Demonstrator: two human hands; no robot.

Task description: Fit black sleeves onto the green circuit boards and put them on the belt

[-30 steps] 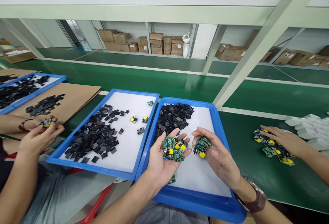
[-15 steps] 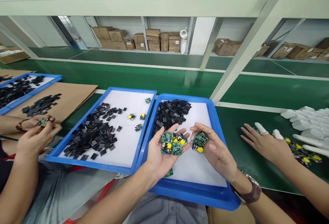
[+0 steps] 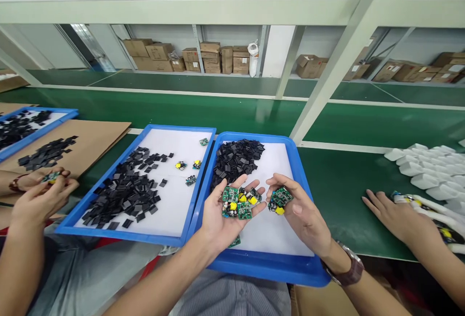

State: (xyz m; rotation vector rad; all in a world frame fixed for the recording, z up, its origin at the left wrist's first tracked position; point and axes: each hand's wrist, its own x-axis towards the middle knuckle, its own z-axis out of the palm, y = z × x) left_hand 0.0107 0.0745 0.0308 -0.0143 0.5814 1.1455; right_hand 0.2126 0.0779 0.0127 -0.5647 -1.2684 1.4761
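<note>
My left hand (image 3: 214, 219) is palm up and carries several small green circuit boards (image 3: 244, 211) with yellow and black parts, spread over the palm and fingers. My right hand (image 3: 303, 214), with a watch at its wrist, has a few similar circuit boards (image 3: 282, 195) between thumb and fingers, close beside the left fingertips. Both hands are above a blue tray (image 3: 304, 171) with a white lining. A heap of small black flat pieces (image 3: 236, 158) covers its far left part. Another green board (image 3: 235, 242) lies in the tray, partly hidden under my left hand.
At left stands a second blue tray (image 3: 181, 137) with black pieces and several boards. A co-worker's hands (image 3: 47, 195) hold one board farther left. On the right, another person's hand (image 3: 403, 219) is over boards beside white blocks (image 3: 428, 166). A slanted frame post (image 3: 327, 74) rises behind my tray.
The view has shifted slightly to the right. The other person's hand on the right has moved right, toward the white blocks. My hands keep nearly the same pose with the boards.
</note>
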